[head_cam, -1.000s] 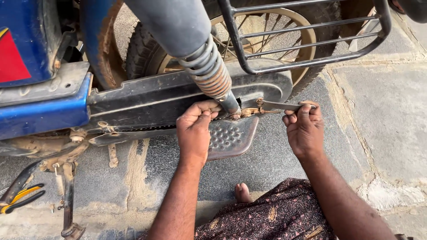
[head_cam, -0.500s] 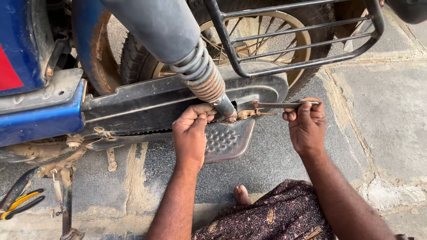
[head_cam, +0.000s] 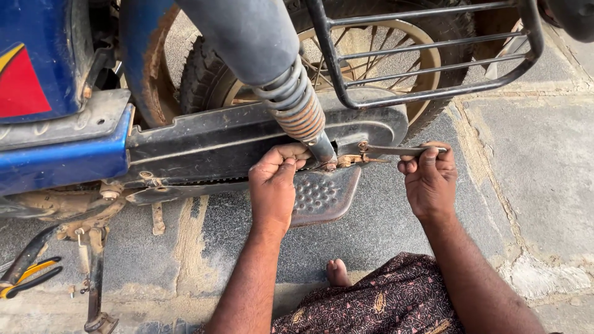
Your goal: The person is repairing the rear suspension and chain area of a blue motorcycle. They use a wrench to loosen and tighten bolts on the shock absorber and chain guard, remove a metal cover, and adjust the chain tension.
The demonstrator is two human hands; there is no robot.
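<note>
**Both hands at the shock absorber's lower mount**

Since half a second ago little has shifted: we see both hands where they were, the view having drifted only slightly. The left hand (head_cam: pixel 275 185) is curled shut with its fingers pressed at the lower end of the shock absorber (head_cam: pixel 297 111), where it meets the black chain cover (head_cam: pixel 235 145); what the fingers pinch is hidden from us. The right hand (head_cam: pixel 428 179) is closed around the handle end of a flat metal spanner (head_cam: pixel 396 150), which runs level from that hand towards the left one, its head on the rusty nut (head_cam: pixel 346 161) between the two hands. The hands are apart, the spanner spanning the gap.

Just below the left hand's knuckles hangs the studded footrest (head_cam: pixel 322 198). Above the right hand runs the black tubular guard rail (head_cam: pixel 427 93), with the spoked rear wheel (head_cam: pixel 383 62) behind it. Well to the left of the left forearm, yellow-handled pliers (head_cam: pixel 31 278) lie on the stone floor (head_cam: pixel 532 161).
</note>
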